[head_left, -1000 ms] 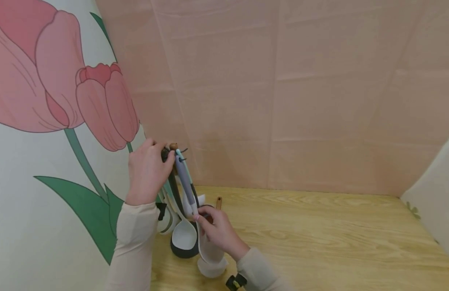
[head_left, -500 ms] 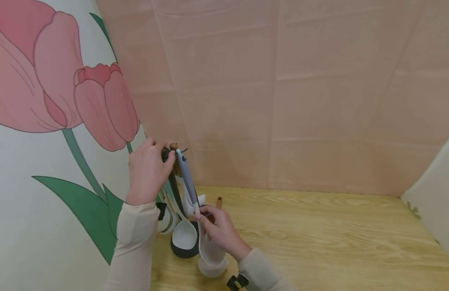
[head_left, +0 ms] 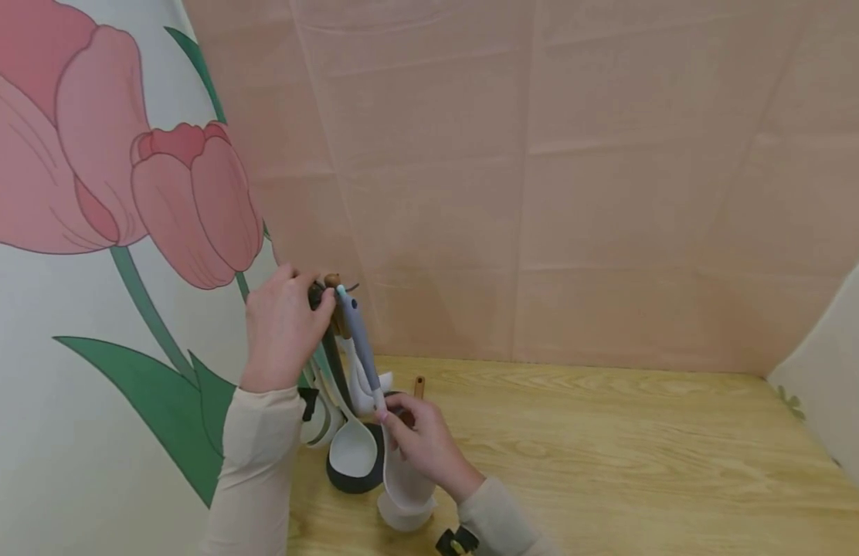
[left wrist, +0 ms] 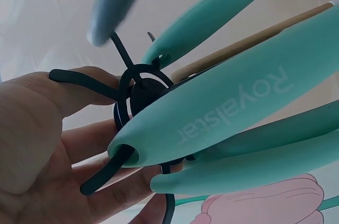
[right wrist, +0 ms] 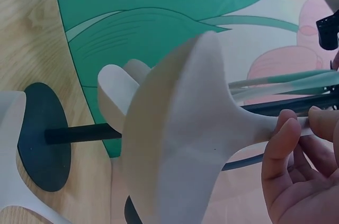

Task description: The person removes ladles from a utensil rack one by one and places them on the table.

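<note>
In the head view my left hand (head_left: 285,328) grips the top of a black utensil rack. The left wrist view shows my fingers behind the hooked black hub (left wrist: 147,92), among mint-green handles (left wrist: 212,113). My right hand (head_left: 422,444) pinches the neck of a spatula with a blue-grey handle (head_left: 361,340) and a broad, curved white head (right wrist: 185,144). The top of that handle is right at the tip of one rack hook (left wrist: 121,49). A white spoon (head_left: 353,449) hangs beside it, over the dark round base (head_left: 353,485).
Several more utensils hang behind, including a white one (head_left: 323,421) at the left. Another white-headed utensil (head_left: 405,519) lies on the wood-patterned table (head_left: 610,448), below the right hand. A tulip-printed wall (head_left: 151,463) stands close on the left, a pinkish cloth (head_left: 610,193) behind.
The blue-grey handle has shifted slightly right, with the right hand following. The hook tip no longer sticks out through its hole, and the handle now covers the mint-green one. The left hand stays put.
</note>
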Demonstrator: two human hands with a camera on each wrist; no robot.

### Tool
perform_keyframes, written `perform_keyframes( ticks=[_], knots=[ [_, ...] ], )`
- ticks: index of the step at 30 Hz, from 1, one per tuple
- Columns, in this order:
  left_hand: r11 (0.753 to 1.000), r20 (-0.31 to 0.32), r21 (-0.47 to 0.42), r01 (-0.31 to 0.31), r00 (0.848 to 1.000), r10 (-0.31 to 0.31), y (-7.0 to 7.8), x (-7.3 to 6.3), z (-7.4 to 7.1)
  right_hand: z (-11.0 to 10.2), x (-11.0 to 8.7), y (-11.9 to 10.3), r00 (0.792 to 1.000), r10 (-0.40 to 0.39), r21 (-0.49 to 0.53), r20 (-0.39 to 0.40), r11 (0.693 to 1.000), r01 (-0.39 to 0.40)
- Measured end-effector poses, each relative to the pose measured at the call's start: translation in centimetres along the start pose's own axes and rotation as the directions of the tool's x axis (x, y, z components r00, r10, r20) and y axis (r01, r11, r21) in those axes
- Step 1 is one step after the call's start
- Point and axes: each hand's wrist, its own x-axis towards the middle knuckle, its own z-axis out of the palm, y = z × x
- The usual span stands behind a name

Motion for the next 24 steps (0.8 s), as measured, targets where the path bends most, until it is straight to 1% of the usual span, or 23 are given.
perform_keyframes(
  ticks=[2, 12, 17, 24],
  knots=[
    [1.0, 0.003, 0.001, 0.001, 1.0, -0.001, 0.0, 0.0, 0.0, 0.0, -0.1, 0.0, 1.0, 0.0, 0.006, -0.009, 1.0, 0.0],
    [1.0, 0.004, 0.008, -0.002, 1.0, 0.002, -0.1, -0.1, 0.0, -0.5, -0.2, 0.4, 0.998, 0.011, -0.043, -0.064, 0.999, -0.014],
    [1.0, 0.006, 0.005, 0.0, 1.0, 0.0, -0.1, -0.1, 0.0, -0.7, -0.3, 0.4, 0.997, 0.013, -0.041, -0.072, 0.999, -0.016],
    [1.0, 0.014, -0.003, 0.005, 1.0, -0.005, -0.1, -0.1, 0.1, -1.1, -0.5, 0.6, 0.995, 0.046, -0.024, -0.088, 0.999, -0.049]
  ],
)
